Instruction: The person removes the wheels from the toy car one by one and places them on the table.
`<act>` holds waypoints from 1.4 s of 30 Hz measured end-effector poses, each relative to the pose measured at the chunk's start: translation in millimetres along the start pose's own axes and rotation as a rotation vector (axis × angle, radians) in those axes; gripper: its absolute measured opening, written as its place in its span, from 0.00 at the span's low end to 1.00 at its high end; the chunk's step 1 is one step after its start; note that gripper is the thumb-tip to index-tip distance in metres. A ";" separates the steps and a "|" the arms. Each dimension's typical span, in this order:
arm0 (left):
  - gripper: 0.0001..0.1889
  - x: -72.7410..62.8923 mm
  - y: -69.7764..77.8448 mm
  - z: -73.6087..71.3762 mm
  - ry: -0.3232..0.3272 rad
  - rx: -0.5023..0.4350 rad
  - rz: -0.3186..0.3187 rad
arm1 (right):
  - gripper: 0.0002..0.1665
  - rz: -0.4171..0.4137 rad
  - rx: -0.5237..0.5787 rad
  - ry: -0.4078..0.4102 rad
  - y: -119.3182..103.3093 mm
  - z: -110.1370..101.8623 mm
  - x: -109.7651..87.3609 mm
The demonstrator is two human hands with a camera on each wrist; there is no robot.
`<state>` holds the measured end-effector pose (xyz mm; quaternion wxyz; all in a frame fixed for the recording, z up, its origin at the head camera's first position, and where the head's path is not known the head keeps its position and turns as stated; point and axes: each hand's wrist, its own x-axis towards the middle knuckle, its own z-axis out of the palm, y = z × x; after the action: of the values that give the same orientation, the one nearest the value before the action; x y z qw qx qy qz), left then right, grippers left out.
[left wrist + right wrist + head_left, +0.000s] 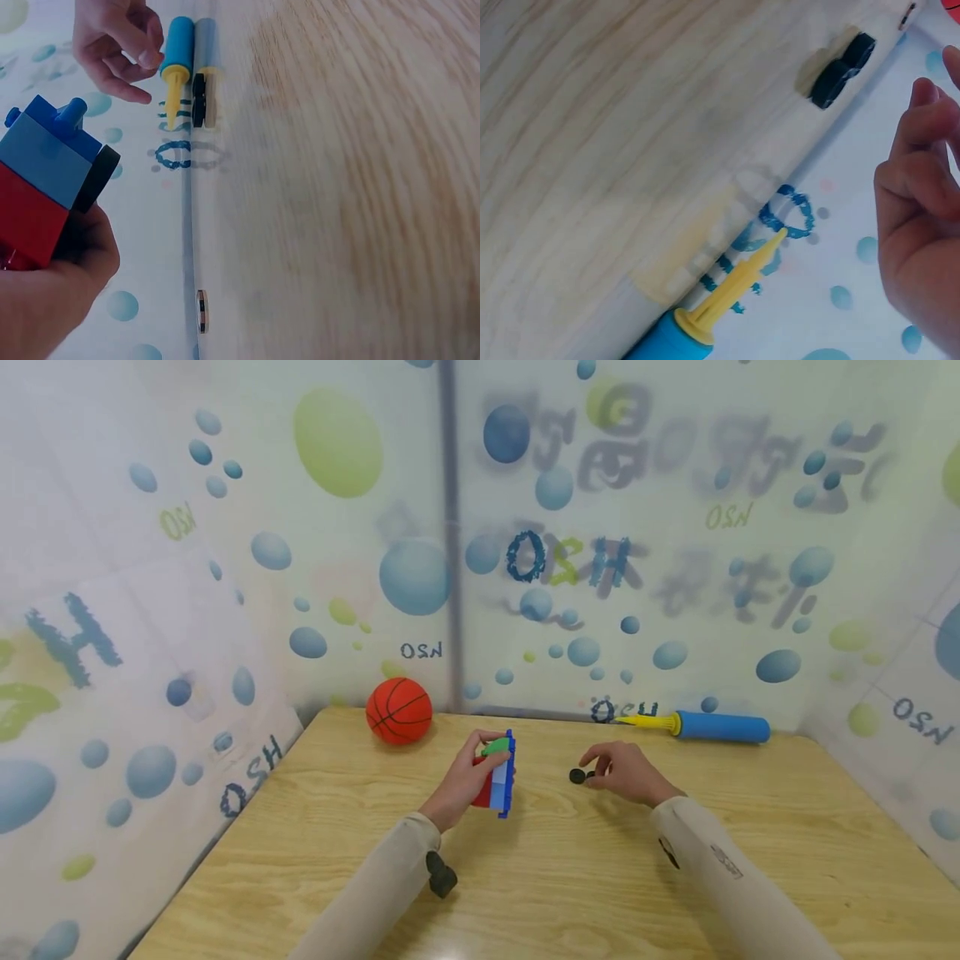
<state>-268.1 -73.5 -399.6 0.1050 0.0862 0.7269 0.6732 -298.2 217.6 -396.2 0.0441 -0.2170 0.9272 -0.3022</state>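
My left hand [461, 781] grips a toy vehicle [501, 781] built of red, light blue, dark blue and green blocks. Its dark blue base faces right in the head view. A black wheel [96, 178] shows on one side of it in the left wrist view. My right hand [626, 771] hovers with loosely bent fingers beside two loose black wheels [577, 776] on the table. In the right wrist view, that hand [922, 202] stands apart from the black wheels [843, 70], and nothing shows between its fingers.
A red basketball [399, 711] sits at the table's back left. A blue hand pump [723, 727] with a yellow nozzle lies along the back right edge. Printed white sheeting [360, 585] walls the wooden table [525, 877]. A small thin disc [202, 311] lies near an edge in the left wrist view.
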 end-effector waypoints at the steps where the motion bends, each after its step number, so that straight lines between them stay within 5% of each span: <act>1: 0.20 -0.1 -0.2 -0.3 -0.006 -0.025 -0.001 | 0.16 -0.002 0.001 -0.002 -1.9 0.2 -0.5; 12: 0.25 -1.1 -1.2 -4.1 -0.100 -0.184 0.018 | 0.15 -0.112 0.085 0.005 -21.7 6.4 -3.3; 25: 0.28 -3.1 2.8 -4.1 -0.087 -0.194 0.031 | 0.13 -0.232 0.125 0.039 -58.5 16.9 -6.3; 34: 0.24 -0.4 3.1 -6.3 -0.109 -0.240 0.063 | 0.26 -0.287 0.168 0.149 -77.9 33.0 -3.3; 42: 0.23 -0.2 4.9 -5.2 -0.072 -0.241 0.077 | 0.36 -0.253 0.163 0.213 -83.8 46.2 -2.7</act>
<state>-269.4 -78.1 -394.3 0.1147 0.1249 0.6326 0.7557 -254.5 133.1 -385.3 -0.0753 -0.2941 0.8644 -0.4008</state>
